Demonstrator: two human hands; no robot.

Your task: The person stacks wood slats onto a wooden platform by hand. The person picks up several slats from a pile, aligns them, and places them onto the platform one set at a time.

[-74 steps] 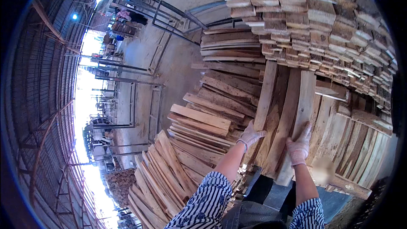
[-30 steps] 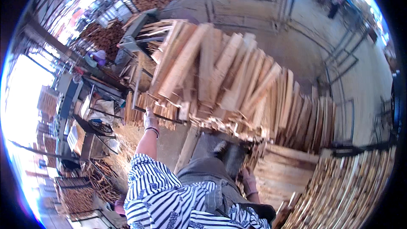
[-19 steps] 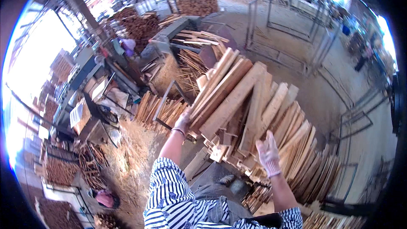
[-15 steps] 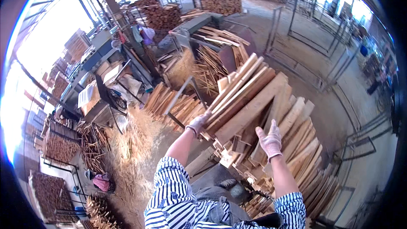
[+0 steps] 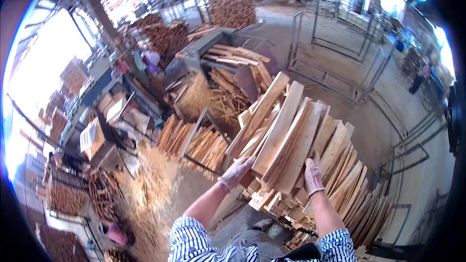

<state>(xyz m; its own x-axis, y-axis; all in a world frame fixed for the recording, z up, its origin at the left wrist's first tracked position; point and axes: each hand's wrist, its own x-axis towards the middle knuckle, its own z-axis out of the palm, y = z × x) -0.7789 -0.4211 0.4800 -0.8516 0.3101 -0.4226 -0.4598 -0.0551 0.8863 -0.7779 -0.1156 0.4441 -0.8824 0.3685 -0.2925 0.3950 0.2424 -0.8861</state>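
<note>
My left hand (image 5: 239, 171), in a pale knitted glove, grips the near left end of a bundle of rough wooden boards (image 5: 284, 136). The fingertips are partly hidden by the wood. On the bundle's near right side, my gloved right hand (image 5: 313, 174) is closed against the board edges, with its thumb along the wood. The boards lie side by side, their far ends fanned and uneven. Beneath and to the right is a large stack of similar boards (image 5: 347, 177), close in front of my body.
A metal frame (image 5: 195, 131) stands beside a row of short boards at left. Sawdust (image 5: 153, 179) covers the floor there. Beyond lie a heap of wood strips (image 5: 228, 97) and a grey machine (image 5: 194, 53). Empty metal racks (image 5: 335, 77) stand at far right. A person (image 5: 420, 75) is far right.
My right hand, spread and apart from the bundle before, has closed in on its right side. The boards have swung to a steeper angle, and my left hand has shifted lower. The view has turned slightly.
</note>
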